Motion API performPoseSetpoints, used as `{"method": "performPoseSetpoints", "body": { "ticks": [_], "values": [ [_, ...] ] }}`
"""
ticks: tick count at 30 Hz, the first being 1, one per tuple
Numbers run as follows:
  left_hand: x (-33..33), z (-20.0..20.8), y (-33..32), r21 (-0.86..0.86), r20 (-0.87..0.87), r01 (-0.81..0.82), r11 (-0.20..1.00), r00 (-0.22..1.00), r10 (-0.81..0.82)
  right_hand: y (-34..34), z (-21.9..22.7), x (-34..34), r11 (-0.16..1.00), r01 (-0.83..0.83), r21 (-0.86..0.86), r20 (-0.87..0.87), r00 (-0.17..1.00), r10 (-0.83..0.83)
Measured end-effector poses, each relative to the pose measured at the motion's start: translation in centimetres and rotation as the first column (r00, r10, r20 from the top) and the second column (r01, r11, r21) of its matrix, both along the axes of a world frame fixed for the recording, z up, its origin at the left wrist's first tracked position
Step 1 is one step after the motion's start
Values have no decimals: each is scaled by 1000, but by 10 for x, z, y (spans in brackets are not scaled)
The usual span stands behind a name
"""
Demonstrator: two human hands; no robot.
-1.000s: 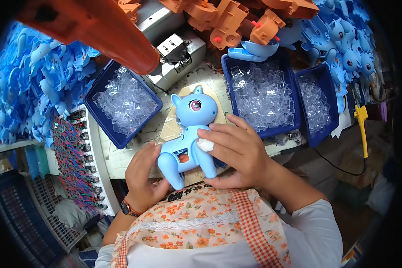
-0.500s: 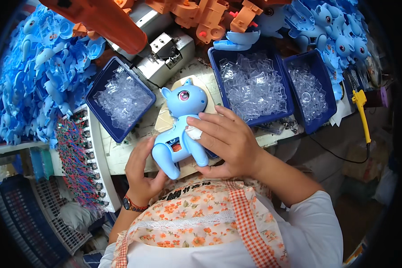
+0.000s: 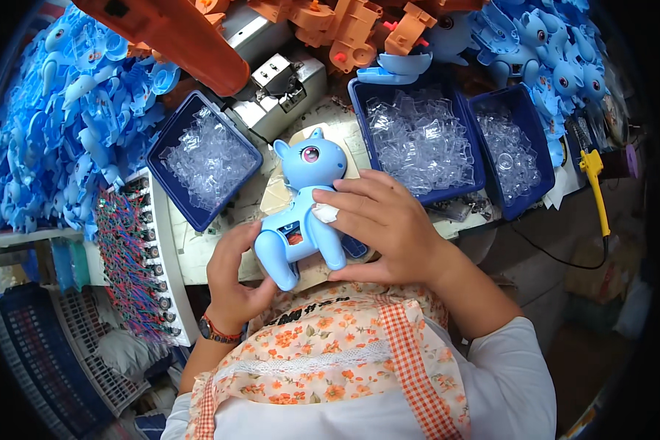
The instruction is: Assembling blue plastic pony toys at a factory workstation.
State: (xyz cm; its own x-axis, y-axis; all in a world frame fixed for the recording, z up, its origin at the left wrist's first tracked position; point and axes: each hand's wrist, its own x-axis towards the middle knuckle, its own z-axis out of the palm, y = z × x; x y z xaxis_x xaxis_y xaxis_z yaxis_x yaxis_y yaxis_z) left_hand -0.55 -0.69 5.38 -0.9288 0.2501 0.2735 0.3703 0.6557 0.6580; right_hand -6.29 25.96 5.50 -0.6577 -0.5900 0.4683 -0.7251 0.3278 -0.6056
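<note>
Between my hands lies a blue plastic toy pony (image 3: 284,228) with a small horn and pink eye, its head pointing away from me. A rectangular opening in its side shows red and blue parts within. My left hand (image 3: 232,273) grips the rear end and hind leg, fingers behind and thumb near the foot. My right hand (image 3: 389,229) holds the chest and front leg, with a white wrap on one finger. Beneath the toy sits a cream-coloured block (image 3: 273,192), mostly covered by it.
Blue bins (image 3: 204,163), (image 3: 479,180) of clear plastic pieces flank the toy; another bin (image 3: 548,176) stands right. Blue toy parts (image 3: 88,110) heap at left, beside a rack of wired components (image 3: 128,264). An orange tube (image 3: 191,44) hangs overhead. A yellow-handled tool (image 3: 592,165) hangs at right.
The whole view has shifted slightly. Both hands keep their hold on the toy pony, and the right hand's fingers have moved slightly along its chest.
</note>
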Motion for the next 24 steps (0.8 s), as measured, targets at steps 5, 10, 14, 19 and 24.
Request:
{"method": "performPoseSetpoints", "body": {
  "ticks": [5, 10, 14, 19, 24],
  "values": [
    [3, -14, -2, 62, -29, -21, 998, 999, 23, -2, 3, -2, 1000, 5, 29, -20, 1000, -4],
    [8, -8, 2, 67, -3, -30, 997, 1000, 31, -8, -3, 8, 996, 54, -67, -26, 998, -56],
    [20, -5, 1, 80, 59, -58, 995, 997, 53, -10, -2, 17, 997, 28, -73, 5, 1000, -27],
    [5, 21, 2, -40, 75, -23, 999, 997, 26, -2, 21, 3, 998, -2, 61, 65, 998, -2],
    [10, 11, -2, -87, -9, -22, 996, 1000, 21, -1, 23, -9, 992, -93, 91, 57, 994, 88]
  ]
}}
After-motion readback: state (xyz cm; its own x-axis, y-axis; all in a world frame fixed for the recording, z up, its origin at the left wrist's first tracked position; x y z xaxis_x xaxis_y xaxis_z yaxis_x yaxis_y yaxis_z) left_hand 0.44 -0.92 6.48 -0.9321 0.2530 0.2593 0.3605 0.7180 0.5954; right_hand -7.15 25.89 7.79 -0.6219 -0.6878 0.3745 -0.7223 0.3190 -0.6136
